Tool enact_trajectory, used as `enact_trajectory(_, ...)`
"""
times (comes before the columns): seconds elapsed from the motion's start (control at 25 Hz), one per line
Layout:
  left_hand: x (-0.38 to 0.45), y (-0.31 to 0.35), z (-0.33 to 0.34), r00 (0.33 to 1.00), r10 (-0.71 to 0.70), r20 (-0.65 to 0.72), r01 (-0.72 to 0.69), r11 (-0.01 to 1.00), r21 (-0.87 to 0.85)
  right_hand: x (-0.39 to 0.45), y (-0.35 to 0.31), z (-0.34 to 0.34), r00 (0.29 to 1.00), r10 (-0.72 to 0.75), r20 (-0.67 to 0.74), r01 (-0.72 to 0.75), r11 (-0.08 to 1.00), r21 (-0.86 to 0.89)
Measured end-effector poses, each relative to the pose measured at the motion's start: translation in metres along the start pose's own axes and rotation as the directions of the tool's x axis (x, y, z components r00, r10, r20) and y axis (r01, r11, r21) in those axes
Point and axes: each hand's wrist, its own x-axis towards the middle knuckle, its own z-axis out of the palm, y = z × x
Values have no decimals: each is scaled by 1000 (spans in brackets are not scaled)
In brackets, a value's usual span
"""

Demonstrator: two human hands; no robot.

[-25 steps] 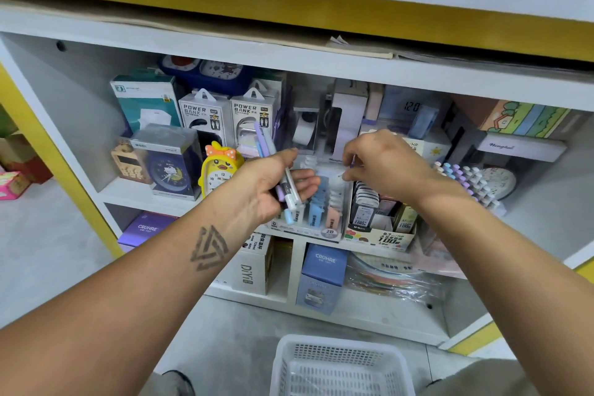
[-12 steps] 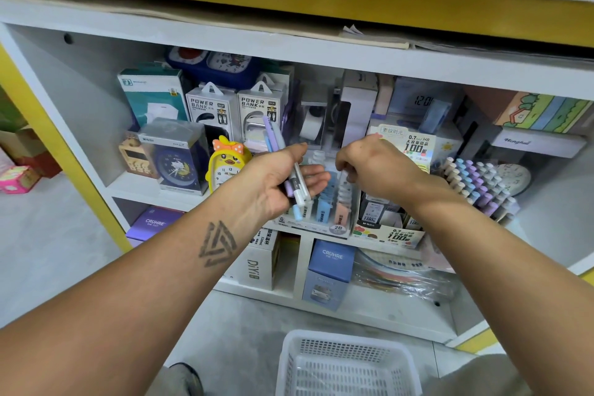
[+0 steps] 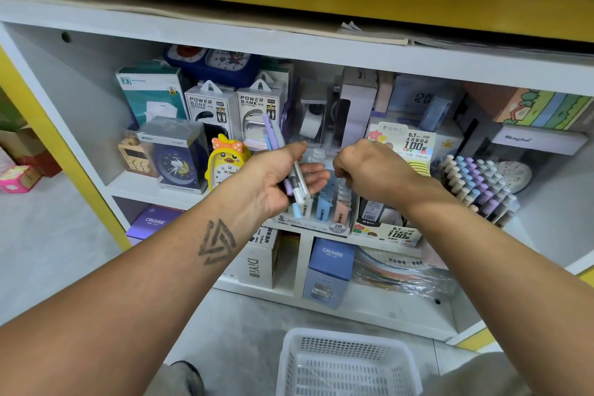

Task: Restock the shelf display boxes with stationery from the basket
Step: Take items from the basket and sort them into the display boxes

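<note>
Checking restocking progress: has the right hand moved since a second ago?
Yes. The right hand has shifted left, off the 100-lead refill box and over the 2B display box.

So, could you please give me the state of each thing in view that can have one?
left hand: holds a bundle of pens
pens: bunched in the left hand, uncapped or capped unclear
right hand: fingers curled over the 2B display box
2B display box: on the shelf, partly filled
basket: on the floor, looks empty
</note>
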Motion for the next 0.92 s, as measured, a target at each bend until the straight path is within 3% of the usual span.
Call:
enact_trajectory(0.16,1,0,0,1000,2,-1,-2,1000,-2,-2,2,2,997,-25,76,23,999,26)
enact_trajectory(0.44,2,-1,1,1000,0,5,0,1000,-6,-5,-5,-4,999,-30,38,34,994,-105)
enact_trajectory(0.68,1,-1,1,1000,-16,24,17,999,-40,-6,-7,-7,992,52,112,-46,997,-63)
enact_trajectory(0.76,0,0,1,999,-26,46,30,996,-82,-4,-10,-12,994,98,43,-101,993,58)
enact_trajectory(0.8,0,1,2,998,-25,59,32,993,-111,-3,-13,-16,989,148,-1,-144,969,201)
enact_trajectory(0.84,0,2,2,998,-18,68,27,989,-143,-2,-17,-21,977,212,-20,-189,905,380)
enact_trajectory(0.92,2,3,2,997,-3,71,18,978,-206,-2,-27,-31,952,304,36,-235,653,720)
